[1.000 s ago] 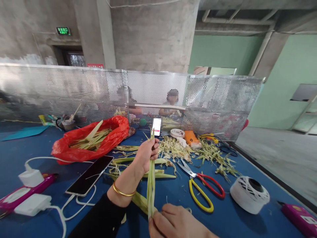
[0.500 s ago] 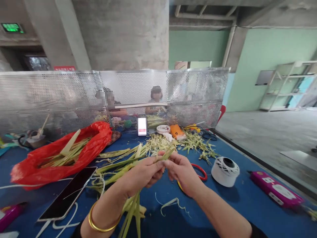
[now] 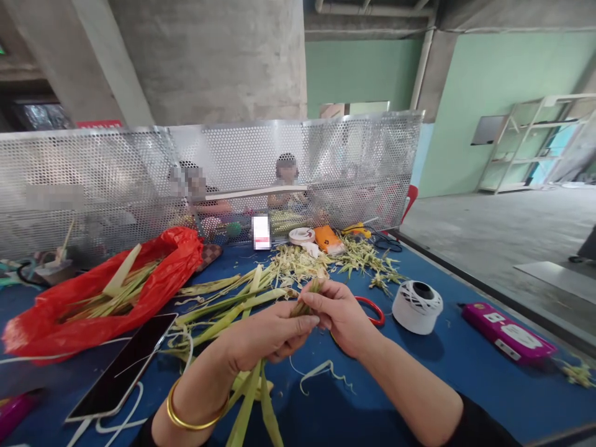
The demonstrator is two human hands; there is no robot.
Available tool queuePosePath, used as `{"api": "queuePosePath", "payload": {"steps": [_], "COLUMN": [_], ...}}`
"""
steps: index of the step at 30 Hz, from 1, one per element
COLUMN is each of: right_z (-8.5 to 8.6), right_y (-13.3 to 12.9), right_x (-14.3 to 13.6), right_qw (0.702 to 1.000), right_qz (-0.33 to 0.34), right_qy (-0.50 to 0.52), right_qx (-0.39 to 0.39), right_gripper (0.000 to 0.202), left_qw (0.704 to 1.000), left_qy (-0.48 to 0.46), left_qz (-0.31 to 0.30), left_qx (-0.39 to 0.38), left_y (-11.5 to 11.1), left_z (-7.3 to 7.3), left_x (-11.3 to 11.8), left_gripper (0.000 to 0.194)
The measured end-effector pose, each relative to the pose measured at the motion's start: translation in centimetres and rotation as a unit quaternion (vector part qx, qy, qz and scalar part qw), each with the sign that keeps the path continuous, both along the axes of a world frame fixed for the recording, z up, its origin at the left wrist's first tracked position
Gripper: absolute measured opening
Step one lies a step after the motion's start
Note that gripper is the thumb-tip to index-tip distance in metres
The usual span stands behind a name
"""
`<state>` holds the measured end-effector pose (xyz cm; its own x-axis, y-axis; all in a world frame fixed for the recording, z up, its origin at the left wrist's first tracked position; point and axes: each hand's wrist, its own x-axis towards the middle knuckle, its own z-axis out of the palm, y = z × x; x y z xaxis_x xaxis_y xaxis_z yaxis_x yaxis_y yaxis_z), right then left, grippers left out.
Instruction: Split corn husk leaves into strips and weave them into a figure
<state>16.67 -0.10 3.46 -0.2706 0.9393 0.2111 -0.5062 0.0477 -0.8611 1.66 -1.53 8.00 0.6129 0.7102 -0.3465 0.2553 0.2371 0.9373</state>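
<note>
Both my hands meet over the middle of the blue table. My left hand (image 3: 274,332) is closed round a bunch of green leaf strips (image 3: 250,403), whose long ends hang below it. The fingers of my right hand (image 3: 333,310) pinch the top of the same bunch, where a folded green end (image 3: 311,295) pokes out between both thumbs. More long leaf strips (image 3: 237,313) lie behind and left of my hands. Just past my right hand is a red scissor-like handle (image 3: 372,310), partly hidden. A curled thin strip (image 3: 326,372) lies on the table below.
A red plastic bag (image 3: 28,329) of leaf strips stands at left, beside a phone (image 3: 121,366) with white cables. Leaf scraps (image 3: 302,264), a tape roll (image 3: 302,236) and an orange packet (image 3: 328,239) lie behind. At right are a white spool (image 3: 418,307) and purple device (image 3: 507,332).
The green end between my fingers, flat and pointing up right before, is now folded into a short bunched tip. My hands remain together, and the head view has turned slightly.
</note>
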Motion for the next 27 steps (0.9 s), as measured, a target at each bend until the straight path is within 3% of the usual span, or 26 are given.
{"api": "queuePosePath", "payload": {"steps": [5, 8, 13, 21, 27], "right_z": [0.0, 0.1, 0.3, 0.2, 0.1], "right_y": [0.0, 0.0, 0.0, 0.1, -0.2], "right_x": [-0.3, -0.1, 0.1, 0.2, 0.2], "right_qw": [0.998, 0.996, 0.993, 0.994, 0.997], "right_qz": [-0.049, -0.069, -0.066, -0.063, 0.001], "right_qy": [0.037, 0.057, 0.101, 0.088, 0.075], "right_qx": [-0.001, 0.011, 0.017, 0.015, -0.021], "right_gripper": [0.018, 0.017, 0.017, 0.019, 0.022], "left_qw": [0.993, 0.988, 0.983, 0.987, 0.984], "left_qy": [-0.069, -0.125, -0.171, -0.147, -0.159], "left_qz": [0.032, 0.039, 0.052, 0.063, 0.078], "left_qx": [-0.091, -0.079, -0.03, -0.01, -0.011], "left_y": [0.7, 0.8, 0.5, 0.6, 0.7], "left_z": [-0.3, -0.5, -1.1, -1.5, -1.8], "left_x": [0.4, 0.8, 1.0, 1.0, 1.0], "left_gripper": [0.029, 0.024, 0.033, 0.028, 0.028]}}
